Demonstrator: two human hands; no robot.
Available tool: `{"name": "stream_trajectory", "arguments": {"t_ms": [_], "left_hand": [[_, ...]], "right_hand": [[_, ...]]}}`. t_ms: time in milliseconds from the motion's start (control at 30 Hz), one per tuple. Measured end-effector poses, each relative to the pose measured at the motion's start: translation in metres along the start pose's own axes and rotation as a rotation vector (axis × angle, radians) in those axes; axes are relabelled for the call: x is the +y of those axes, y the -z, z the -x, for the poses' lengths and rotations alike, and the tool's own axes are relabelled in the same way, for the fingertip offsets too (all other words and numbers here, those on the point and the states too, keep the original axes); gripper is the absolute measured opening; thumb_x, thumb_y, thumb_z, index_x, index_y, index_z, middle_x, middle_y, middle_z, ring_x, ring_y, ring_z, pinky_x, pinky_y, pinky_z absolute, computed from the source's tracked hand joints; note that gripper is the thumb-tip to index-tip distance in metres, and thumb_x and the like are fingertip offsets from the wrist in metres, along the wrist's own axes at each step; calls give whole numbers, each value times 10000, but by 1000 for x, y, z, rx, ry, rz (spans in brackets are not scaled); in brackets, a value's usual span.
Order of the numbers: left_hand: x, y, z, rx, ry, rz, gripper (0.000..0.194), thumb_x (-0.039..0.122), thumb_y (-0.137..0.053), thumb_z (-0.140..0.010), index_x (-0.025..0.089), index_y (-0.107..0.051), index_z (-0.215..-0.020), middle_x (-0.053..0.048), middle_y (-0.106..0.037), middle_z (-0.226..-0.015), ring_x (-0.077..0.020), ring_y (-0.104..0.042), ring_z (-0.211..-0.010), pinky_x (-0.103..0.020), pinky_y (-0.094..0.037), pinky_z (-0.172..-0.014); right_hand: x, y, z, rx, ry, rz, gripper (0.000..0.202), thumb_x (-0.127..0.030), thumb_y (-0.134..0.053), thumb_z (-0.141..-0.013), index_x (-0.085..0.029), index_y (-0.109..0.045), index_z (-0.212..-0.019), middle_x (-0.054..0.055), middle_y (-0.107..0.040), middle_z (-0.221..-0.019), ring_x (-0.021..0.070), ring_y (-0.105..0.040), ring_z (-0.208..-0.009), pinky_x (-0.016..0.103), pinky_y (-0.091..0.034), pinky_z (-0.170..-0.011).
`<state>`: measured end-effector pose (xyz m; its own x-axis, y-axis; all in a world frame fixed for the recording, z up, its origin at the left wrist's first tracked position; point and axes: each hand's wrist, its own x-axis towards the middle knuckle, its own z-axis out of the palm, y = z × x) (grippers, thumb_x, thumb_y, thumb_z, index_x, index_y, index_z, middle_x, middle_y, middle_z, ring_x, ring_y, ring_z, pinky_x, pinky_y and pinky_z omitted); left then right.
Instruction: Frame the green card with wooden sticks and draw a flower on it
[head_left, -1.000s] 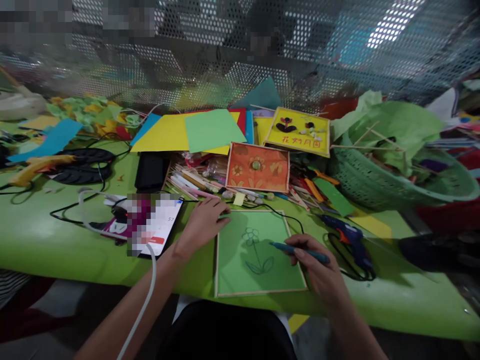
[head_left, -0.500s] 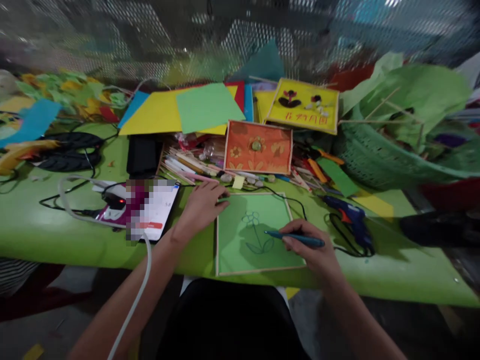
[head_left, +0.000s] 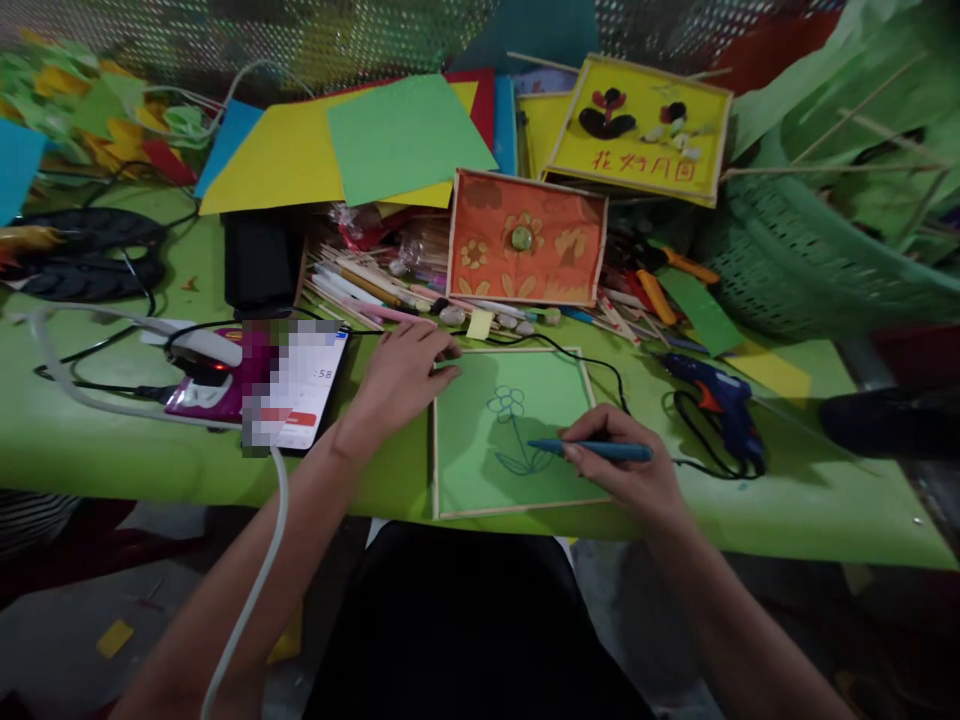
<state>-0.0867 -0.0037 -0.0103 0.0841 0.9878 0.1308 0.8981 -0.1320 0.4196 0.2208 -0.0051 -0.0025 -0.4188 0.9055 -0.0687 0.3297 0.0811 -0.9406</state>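
My right hand grips a blue-green pen, its tip over the right leaf of a drawn flower. The drawing, a flower with a stem and two leaves, is on a green sheet edged with thin wooden sticks. At the sheet's upper left corner my left hand lies with its fingers apart, holding nothing. Just above the sheet a small yellow paper piece rests beside some pebbles.
A phone and a purple power strip with cables lie left. At the right are a blue glue gun and a green basket. Behind are framed orange and yellow pictures, sticks, pens and coloured paper.
The view has tilted down and moved closer, so the table items appear higher and larger. Both hands keep nearly the same places on the sheet, the pen still held in my right hand.
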Motion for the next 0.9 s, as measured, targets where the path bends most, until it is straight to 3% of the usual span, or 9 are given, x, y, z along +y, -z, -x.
{"name": "stream_trajectory", "arguments": {"t_ms": [900], "left_hand": [[1,0,1,4,5,0,111,257,-664,-921,225,-674,-1026,-61,-719,-1128,-300,-593,-1215,-456,-427,-1057]], "right_hand": [[-4,-3,-1,-22,32,72,155,-353,-752,-826,-209,-694,-827,2,-662,-688,126,-540,-560,243,-409,-491]]}}
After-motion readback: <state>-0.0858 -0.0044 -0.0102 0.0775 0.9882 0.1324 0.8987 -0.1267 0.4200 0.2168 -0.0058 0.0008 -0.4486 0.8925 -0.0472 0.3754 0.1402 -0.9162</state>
